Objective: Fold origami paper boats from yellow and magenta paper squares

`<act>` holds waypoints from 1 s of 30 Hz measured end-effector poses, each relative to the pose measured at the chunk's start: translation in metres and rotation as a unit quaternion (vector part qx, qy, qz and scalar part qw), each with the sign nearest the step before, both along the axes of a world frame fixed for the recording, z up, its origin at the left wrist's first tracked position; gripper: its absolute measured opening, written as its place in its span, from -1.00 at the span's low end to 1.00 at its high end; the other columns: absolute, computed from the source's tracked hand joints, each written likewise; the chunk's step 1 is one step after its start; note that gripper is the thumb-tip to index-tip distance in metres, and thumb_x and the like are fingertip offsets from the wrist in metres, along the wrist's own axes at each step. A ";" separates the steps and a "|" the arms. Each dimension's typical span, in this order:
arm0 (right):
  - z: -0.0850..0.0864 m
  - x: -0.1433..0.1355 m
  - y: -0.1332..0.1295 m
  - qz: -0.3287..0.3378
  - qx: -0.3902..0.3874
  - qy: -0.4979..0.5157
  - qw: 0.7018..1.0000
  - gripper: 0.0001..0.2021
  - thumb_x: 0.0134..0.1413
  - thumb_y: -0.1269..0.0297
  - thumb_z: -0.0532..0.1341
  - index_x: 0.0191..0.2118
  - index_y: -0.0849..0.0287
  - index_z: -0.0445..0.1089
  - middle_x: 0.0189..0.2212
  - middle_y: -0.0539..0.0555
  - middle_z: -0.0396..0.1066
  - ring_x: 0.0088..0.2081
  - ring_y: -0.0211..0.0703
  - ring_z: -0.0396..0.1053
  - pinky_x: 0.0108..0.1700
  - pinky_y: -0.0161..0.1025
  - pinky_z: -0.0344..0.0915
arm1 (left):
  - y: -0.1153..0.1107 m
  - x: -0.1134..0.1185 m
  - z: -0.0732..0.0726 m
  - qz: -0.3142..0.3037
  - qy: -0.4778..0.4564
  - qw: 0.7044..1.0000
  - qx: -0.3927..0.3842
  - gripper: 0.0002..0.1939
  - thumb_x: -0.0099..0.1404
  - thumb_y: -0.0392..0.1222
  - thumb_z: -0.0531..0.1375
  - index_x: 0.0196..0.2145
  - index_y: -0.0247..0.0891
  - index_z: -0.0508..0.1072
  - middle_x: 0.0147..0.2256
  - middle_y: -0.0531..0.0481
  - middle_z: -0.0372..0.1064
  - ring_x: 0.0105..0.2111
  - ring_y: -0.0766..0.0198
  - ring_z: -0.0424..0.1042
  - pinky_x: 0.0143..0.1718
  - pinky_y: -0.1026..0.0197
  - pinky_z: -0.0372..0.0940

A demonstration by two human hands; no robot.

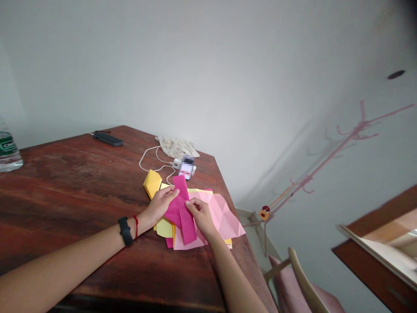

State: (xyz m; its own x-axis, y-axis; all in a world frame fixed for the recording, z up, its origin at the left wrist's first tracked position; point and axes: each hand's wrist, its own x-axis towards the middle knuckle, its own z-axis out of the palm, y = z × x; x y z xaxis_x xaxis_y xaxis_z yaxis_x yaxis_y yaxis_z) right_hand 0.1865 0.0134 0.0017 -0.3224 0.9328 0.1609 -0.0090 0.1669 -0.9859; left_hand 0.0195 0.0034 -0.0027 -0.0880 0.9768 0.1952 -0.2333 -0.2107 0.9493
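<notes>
Left hand (160, 205) and right hand (201, 216), nearly closed, pinched folded magenta paper (186, 224) over pink paper (224, 216); creases probably needed even thumb pressure.

Forearms (81, 260) angled inward, left hand (162, 204) and right hand (201, 214) near each other, thumbs uppermost, each grip pinched

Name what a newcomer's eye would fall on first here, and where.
Probably the bright magenta folded paper, held between the left hand and right hand. Next, the creased pale pink sheet beneath it, then the pink coat rack by the wall at right.
</notes>
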 end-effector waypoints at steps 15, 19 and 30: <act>-0.002 0.003 0.006 -0.078 -0.029 0.089 0.993 -0.65 -0.07 0.00 0.36 -0.44 0.14 0.27 -0.55 -0.08 0.30 -0.52 -0.27 0.21 -0.44 -0.33 0.19 | -0.010 -0.001 -0.004 0.067 0.339 0.912 0.220 -0.91 0.25 -0.28 0.23 -0.30 -0.17 0.54 0.06 -0.15 0.34 0.14 0.01 0.31 0.22 -0.08 0.18; -0.002 -0.001 0.000 0.008 -0.086 0.112 0.990 -0.67 -0.05 0.02 0.37 -0.37 0.15 0.33 -0.50 -0.04 0.37 -0.50 -0.26 0.30 -0.46 -0.35 0.23 | -0.009 -0.002 -0.005 0.030 0.342 0.918 0.199 -0.92 0.24 -0.28 0.24 -0.32 -0.19 0.55 0.05 -0.15 0.38 0.12 0.01 0.34 0.21 -0.04 0.21; -0.003 -0.004 -0.002 0.073 -0.117 0.085 0.987 -0.61 -0.02 -0.05 0.38 -0.38 0.18 0.33 -0.58 -0.03 0.40 -0.62 -0.31 0.35 -0.58 -0.39 0.26 | -0.002 -0.002 -0.009 -0.044 0.222 0.968 0.107 -0.72 0.29 0.02 0.21 -0.25 -0.25 0.54 -0.22 -0.14 0.55 -0.20 0.07 0.52 -0.12 0.12 0.37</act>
State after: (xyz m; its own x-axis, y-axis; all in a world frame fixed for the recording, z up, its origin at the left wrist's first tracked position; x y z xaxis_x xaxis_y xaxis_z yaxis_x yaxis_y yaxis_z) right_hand 0.1821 0.0118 -0.0010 -0.4437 0.8961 0.0091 -0.1843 -0.0814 -0.9795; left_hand 0.0176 0.0010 -0.0115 0.1326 0.9097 0.3934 0.1622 -0.4115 0.8969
